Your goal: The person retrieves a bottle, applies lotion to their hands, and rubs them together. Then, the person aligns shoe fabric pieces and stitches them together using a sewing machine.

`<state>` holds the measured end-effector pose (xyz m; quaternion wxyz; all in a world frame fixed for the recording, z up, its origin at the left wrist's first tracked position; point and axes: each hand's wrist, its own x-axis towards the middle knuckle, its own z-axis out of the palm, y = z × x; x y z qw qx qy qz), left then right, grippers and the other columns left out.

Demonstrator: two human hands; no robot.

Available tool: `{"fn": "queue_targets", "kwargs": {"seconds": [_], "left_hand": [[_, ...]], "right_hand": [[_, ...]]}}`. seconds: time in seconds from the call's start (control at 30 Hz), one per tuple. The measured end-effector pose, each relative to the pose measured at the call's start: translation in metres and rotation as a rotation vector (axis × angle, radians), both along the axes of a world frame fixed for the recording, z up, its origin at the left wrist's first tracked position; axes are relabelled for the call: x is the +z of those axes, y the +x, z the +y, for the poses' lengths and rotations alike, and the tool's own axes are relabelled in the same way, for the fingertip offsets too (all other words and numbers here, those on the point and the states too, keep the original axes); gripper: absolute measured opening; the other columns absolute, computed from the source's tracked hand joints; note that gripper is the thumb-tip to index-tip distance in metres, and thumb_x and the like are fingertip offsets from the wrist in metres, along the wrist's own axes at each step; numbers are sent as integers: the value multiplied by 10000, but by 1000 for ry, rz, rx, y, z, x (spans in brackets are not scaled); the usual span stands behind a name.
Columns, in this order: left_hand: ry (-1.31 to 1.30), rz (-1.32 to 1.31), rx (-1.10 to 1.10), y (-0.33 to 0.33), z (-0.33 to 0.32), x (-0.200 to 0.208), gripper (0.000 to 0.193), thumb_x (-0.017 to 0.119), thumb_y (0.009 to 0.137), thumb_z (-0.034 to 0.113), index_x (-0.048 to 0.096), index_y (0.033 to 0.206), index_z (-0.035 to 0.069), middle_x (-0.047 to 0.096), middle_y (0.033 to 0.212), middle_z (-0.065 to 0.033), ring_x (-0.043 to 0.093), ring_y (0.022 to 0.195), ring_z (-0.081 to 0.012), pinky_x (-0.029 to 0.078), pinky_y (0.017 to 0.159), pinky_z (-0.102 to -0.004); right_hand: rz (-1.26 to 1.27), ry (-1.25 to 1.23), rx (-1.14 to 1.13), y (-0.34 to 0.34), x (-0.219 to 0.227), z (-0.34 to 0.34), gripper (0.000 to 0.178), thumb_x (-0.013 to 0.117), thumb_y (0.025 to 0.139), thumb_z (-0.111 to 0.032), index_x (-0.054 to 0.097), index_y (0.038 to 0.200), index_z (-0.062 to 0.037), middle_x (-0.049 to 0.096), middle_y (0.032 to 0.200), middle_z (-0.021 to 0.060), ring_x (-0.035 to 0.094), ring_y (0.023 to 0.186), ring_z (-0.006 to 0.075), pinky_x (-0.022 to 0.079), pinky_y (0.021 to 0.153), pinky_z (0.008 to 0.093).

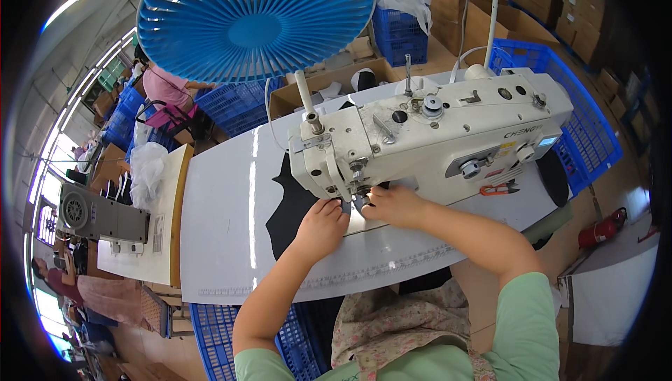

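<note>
A white industrial sewing machine stands on the pale table, its needle area right in front of my hands. A black fabric piece with a pointed, wavy edge lies flat under the machine's head and to its left. My left hand is closed on the right part of that fabric, fingers bent beside the presser foot. On the other side of the needle, my right hand is closed too, thumb and fingers bent close to the presser foot. A dark bit shows by its fingertips, but the hand hides what it grips.
Orange-handled thread snips and a black oval piece lie right of the machine. A blue fan hangs above the table. Blue crates stand behind and right. A grey motor unit and another person are left.
</note>
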<state>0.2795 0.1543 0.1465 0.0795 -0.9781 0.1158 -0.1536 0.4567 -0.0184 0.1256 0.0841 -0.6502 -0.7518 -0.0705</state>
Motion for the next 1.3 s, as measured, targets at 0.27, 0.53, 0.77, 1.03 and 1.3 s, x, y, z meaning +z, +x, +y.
{"fn": "queue_targets", "kwargs": {"seconds": [0.27, 0.53, 0.77, 1.03, 1.3], "left_hand": [[-78, -30, -13, -1, 0, -3, 103, 578, 773, 115, 644, 839, 71, 692, 931, -52, 624, 1065, -202, 404, 1069, -376], [-75, -83, -18, -2, -5, -12, 72, 583, 780, 124, 631, 808, 78, 689, 925, -54, 635, 1036, -197, 411, 1074, -405], [-64, -102, -18, 0, -6, -17, 92, 585, 773, 136, 636, 817, 72, 682, 910, -59, 633, 1016, -199, 411, 1070, -402], [-15, -94, 30, 4, -8, -23, 167, 583, 777, 130, 667, 904, 61, 675, 937, -57, 626, 1017, -208, 421, 1052, -400], [-27, -128, 74, 12, -10, -26, 185, 582, 768, 135, 663, 909, 46, 659, 911, -63, 621, 972, -216, 425, 1016, -385]], "right_hand": [[81, 100, 43, 2, 4, 1, 178, 572, 844, -175, 659, 999, -166, 603, 908, 48, 603, 1029, 232, 554, 722, 374], [150, 62, -51, -5, 0, -1, 179, 573, 861, -185, 679, 1004, -163, 620, 1023, 53, 575, 1133, 226, 553, 801, 379], [155, 54, -96, -9, -6, 2, 155, 583, 841, -178, 672, 954, -118, 632, 1102, 70, 562, 1182, 236, 575, 769, 359], [2, 159, -139, -17, -16, 10, 127, 596, 817, -181, 654, 910, -118, 631, 997, 49, 572, 1122, 241, 558, 692, 341], [-54, 269, -195, -22, -31, 18, 118, 613, 797, -183, 652, 888, -119, 635, 916, 46, 581, 1071, 241, 545, 671, 342]]}}
